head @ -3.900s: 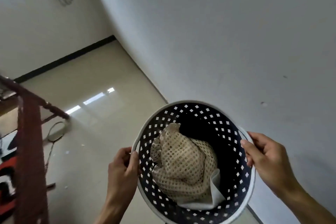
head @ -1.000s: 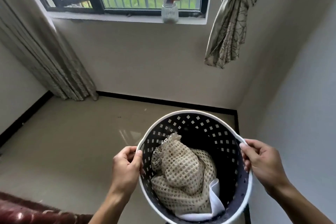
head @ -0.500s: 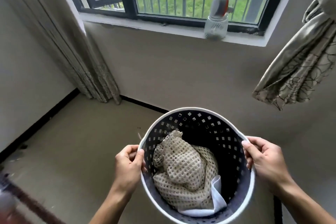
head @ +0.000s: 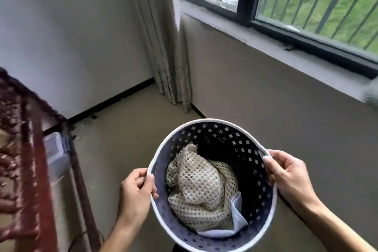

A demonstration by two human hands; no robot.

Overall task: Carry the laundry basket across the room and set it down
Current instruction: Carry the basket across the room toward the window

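Both hands hold the laundry basket (head: 212, 127) up by its white rim, low in the centre of the frame, above the floor (head: 126, 139).

The left hand (head: 136, 188) clamps the rim's left side, thumb hooked inside; the right hand (head: 286, 172) grips the right side, thumb over the edge, forearms reaching up from the lower corners. The round basket opens towards the camera, its depth running away downward, a cream mesh cloth (head: 200, 188) bunched inside. A curtain (head: 163, 47) hangs at upper centre, beside the window (head: 306, 2).

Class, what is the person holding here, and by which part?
The laundry basket, gripped at opposite sides of its white rim by the left hand and right hand.
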